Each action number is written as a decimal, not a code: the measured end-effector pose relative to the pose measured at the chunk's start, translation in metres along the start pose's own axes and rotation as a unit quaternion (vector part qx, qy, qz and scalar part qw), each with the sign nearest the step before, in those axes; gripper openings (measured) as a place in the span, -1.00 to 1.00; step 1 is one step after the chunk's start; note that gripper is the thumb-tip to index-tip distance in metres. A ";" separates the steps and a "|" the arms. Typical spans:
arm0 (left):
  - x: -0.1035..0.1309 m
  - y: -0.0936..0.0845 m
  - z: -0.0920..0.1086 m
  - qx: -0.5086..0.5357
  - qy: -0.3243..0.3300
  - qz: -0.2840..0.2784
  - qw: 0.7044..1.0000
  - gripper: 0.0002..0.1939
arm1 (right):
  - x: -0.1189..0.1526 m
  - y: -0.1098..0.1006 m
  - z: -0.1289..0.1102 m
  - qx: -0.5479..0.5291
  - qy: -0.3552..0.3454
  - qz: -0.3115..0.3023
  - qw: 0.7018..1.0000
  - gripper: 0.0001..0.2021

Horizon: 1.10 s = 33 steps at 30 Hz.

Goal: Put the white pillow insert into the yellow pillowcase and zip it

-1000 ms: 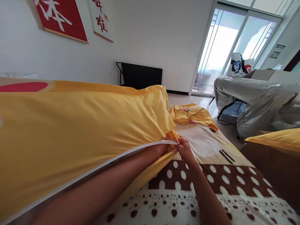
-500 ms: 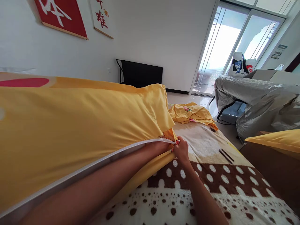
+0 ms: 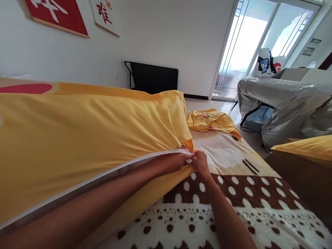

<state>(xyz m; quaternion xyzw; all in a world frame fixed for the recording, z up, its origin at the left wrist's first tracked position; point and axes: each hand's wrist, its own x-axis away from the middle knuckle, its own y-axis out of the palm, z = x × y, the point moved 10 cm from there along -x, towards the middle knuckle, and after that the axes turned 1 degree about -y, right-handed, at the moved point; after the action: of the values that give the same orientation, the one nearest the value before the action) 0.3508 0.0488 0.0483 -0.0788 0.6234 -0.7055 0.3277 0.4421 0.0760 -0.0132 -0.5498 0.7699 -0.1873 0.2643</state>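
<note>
Head view: at far left, a red hanging scroll [image 3: 59, 15] and then a white hanging scroll [image 3: 105, 15] are on the wall. Below them, a large yellow fabric cover [image 3: 98, 124] stretches from the left edge to the middle, a pale zipper strip [image 3: 103, 174] along its open lower edge. The person's left forearm runs through that opening, and the left hand [image 3: 175, 162] lies at its right end, a small white patch by the fingertips; whether it is closed on cloth cannot be told. Behind the cover stands a black panel [image 3: 155, 77]. Touching the left hand, the right hand [image 3: 200, 162] is clamped on the corner of the yellow fabric cover, fingers together. Beyond it, a crumpled yellow cloth [image 3: 212, 120] lies on a brown-and-cream patterned blanket [image 3: 233, 193]. Farther right are a sliding glass door [image 3: 238, 48], a printed white bag [image 3: 264, 65] and furniture draped in clear plastic sheeting [image 3: 280, 90]. Another piece of yellow fabric [image 3: 308, 148] reaches in from the right edge.
</note>
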 end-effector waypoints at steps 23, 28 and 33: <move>-0.025 0.031 -0.027 0.054 -0.144 0.003 0.988 -0.76 | 0.008 -0.019 -0.010 0.142 0.007 -0.026 0.990 -0.80; -0.021 0.039 -0.038 0.081 -0.180 -0.015 0.980 -0.88 | 0.010 -0.007 -0.001 0.207 0.008 -0.089 0.974 -0.85; -0.021 0.045 -0.032 0.151 -0.108 -0.058 0.981 -0.92 | 0.011 0.000 0.003 0.215 0.006 -0.121 0.969 -0.79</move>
<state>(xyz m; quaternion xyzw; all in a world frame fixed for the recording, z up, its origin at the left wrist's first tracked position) 0.3670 0.0864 0.0057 -0.1400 0.4653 -0.7965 0.3598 0.4407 0.0655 -0.0176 -0.5681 0.6412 -0.3819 0.3469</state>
